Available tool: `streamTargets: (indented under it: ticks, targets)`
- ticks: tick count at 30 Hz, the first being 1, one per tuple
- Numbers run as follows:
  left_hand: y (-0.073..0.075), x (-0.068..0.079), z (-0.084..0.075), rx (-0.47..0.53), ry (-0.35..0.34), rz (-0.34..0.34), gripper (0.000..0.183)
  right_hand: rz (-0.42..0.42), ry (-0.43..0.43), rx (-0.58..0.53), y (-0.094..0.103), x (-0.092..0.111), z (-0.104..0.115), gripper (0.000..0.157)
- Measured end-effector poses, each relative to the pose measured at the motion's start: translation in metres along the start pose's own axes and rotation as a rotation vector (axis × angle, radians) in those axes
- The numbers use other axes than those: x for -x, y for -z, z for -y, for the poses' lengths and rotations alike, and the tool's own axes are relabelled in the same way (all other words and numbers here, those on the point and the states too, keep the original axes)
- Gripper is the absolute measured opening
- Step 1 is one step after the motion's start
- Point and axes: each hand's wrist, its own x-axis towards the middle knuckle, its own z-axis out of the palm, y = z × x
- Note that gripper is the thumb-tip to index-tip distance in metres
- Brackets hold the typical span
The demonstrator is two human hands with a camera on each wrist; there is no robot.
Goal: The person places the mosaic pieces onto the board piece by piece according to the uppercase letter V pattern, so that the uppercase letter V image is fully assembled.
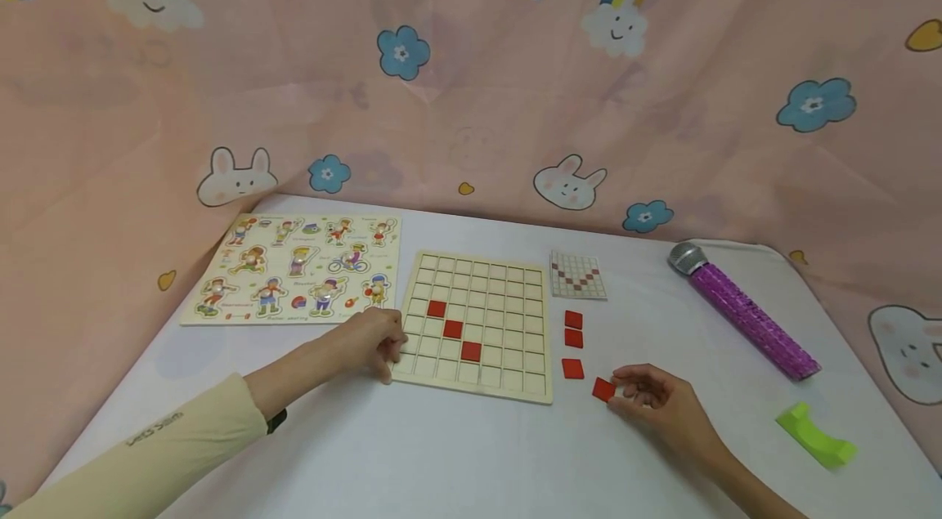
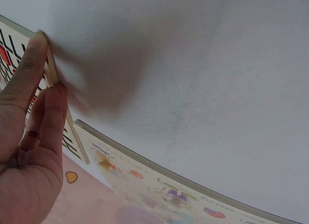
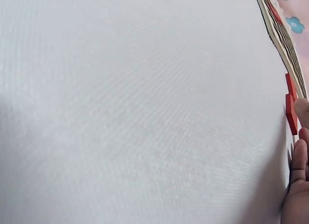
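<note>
A pale wooden grid board (image 1: 482, 324) lies mid-table, with three red squares in a diagonal line on its left half. At its near left corner, my left hand (image 1: 371, 342) holds the edge between thumb and bent fingers; the left wrist view shows this hand (image 2: 34, 118) close up. Right of the board, my right hand (image 1: 666, 409) pinches the side of a red square tile (image 1: 603, 390) with thumb and forefinger, low over the table. Three more red tiles (image 1: 573, 338) lie in a column behind it. A pattern card (image 1: 579, 275) with a red V lies beyond them.
A picture puzzle board (image 1: 294, 270) of sports figures lies left of the grid board. At the right are a purple glittery microphone (image 1: 751, 319) and a light green curved block (image 1: 815, 437). A pink patterned cloth (image 1: 471, 94) hangs behind the table.
</note>
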Motion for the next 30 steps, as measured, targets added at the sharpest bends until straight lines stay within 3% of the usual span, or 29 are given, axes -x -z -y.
streamTargets:
  ticks: [14, 24, 30]
  targets:
    - [0.001, 0.001, -0.002, -0.006, 0.020, 0.004, 0.031, -0.004, 0.064, 0.097, -0.001, -0.004, 0.005, 0.038]
    - [0.001, 0.000, -0.003, 0.018, 0.051, 0.016, 0.030, 0.125, -0.084, 0.008, 0.014, -0.010, 0.014, 0.045]
    - [0.000, 0.000, -0.002, 0.030, 0.054, 0.012, 0.029, 0.139, -0.116, -0.058, 0.020, -0.010, 0.012, 0.049]
